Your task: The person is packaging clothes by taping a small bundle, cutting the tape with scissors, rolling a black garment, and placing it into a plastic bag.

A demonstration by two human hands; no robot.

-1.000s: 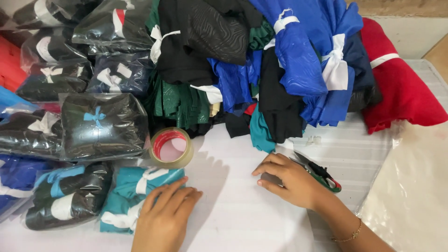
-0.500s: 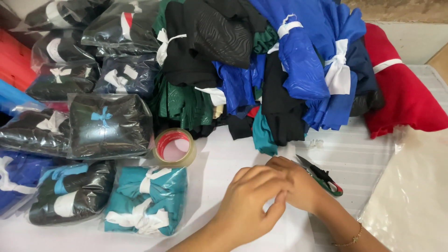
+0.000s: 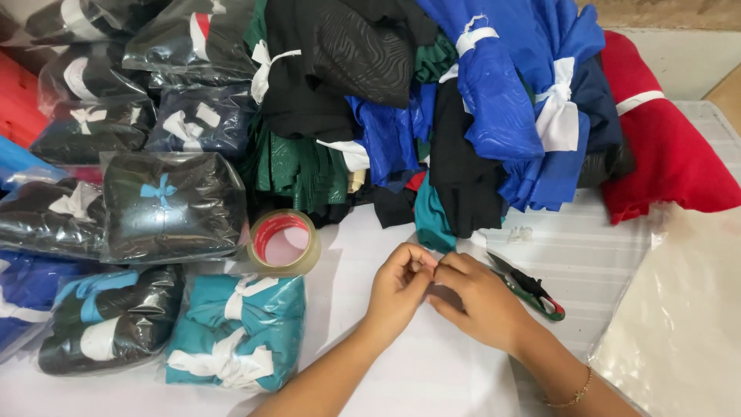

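Both hands met at worktop [image 3: 401, 371] centre: left hand [image 3: 397, 289] and right hand [image 3: 478, 297] w/ fingertips pinched together, touching; something tiny may be gripped between them, can't tell what. Snips [image 3: 529, 287] seen just beside right hand, lying flat on worktop. Tape roll [image 3: 283, 243] found near left hand, to its left. Teal bagged bundle [image 3: 235, 332] laid below tape. Cloth pile [image 3: 432, 100] heaped behind, blue, black, green; red cloth [image 3: 664, 147] at far right.

Your left hand [image 3: 400, 287] and right hand [image 3: 480, 297] meet fingertip to fingertip (fingers curled, pinching together), both forearms angling in from below.
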